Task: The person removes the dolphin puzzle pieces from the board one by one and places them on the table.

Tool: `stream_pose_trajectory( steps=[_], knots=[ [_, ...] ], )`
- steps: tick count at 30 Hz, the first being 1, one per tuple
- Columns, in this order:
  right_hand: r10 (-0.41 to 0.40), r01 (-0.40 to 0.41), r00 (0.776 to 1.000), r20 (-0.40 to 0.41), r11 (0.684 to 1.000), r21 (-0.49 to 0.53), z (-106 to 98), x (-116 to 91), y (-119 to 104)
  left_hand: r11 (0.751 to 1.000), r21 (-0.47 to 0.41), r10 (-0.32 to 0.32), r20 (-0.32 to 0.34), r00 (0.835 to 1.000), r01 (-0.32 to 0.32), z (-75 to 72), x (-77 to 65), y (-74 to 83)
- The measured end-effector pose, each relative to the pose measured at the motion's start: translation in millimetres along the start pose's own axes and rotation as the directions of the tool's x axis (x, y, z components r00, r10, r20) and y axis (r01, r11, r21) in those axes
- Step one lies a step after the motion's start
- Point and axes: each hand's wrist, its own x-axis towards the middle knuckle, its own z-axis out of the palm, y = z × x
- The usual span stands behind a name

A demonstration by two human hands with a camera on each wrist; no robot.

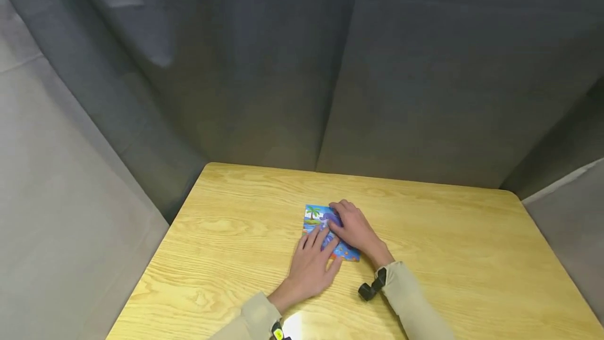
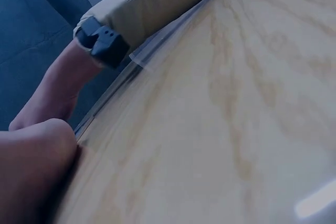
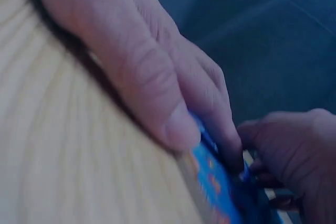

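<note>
A small colourful picture sheet (image 1: 313, 214) with a palm tree, blue water and a purple dolphin-like figure lies flat on the wooden table. Spread fingers of my left hand (image 1: 309, 269) rest on its lower left part, the thumb by the near edge. My right hand (image 1: 356, 227) lies over its upper right part, thumb on the picture and fingertips at the far edge. Both hands hide much of the sheet. In the right wrist view, the left hand (image 3: 142, 61) touches the blue sheet (image 3: 212, 182), and the right hand (image 3: 294, 150) comes in beside it with bent fingers.
The light wooden table (image 1: 226, 224) has rounded far corners. Dark grey curtain (image 1: 264, 67) hangs behind it, and a paler cloth (image 1: 56, 198) hangs at the left. A black wrist camera (image 1: 370, 290) sits at the right cuff.
</note>
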Motion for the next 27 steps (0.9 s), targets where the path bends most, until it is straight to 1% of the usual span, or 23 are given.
stream_pose_trajectory(
  steps=[5,10,15,19,22,27],
  knots=[
    [0.012,-0.011,1.0,0.024,0.999,-0.04,-2,5,-6,1.0,0.016,0.008,-0.008,1.0,-0.008,0.0,-0.9,4.7],
    [0.025,-0.023,0.997,0.077,0.999,-0.028,-2,7,-7,1.0,0.017,0.016,-0.032,0.999,-0.015,-0.1,-1.1,6.5],
    [0.051,-0.047,0.993,0.11,0.998,-0.037,-1,9,-9,1.0,0.022,0.011,-0.048,0.999,-0.01,0.5,-0.2,8.1],
    [0.067,-0.061,0.991,0.114,0.996,-0.061,1,8,-10,1.0,0.021,0.013,-0.051,0.999,-0.012,1.7,-1.5,9.8],
    [0.074,-0.067,0.992,0.099,0.996,-0.066,4,5,-11,1.0,0.022,0.021,-0.056,0.998,-0.02,1.7,-3.1,10.8],
    [0.084,-0.083,0.994,0.071,0.996,-0.03,7,2,-12,0.999,0.029,0.045,-0.062,0.997,-0.043,1.6,-5.1,10.6]
  ],
)
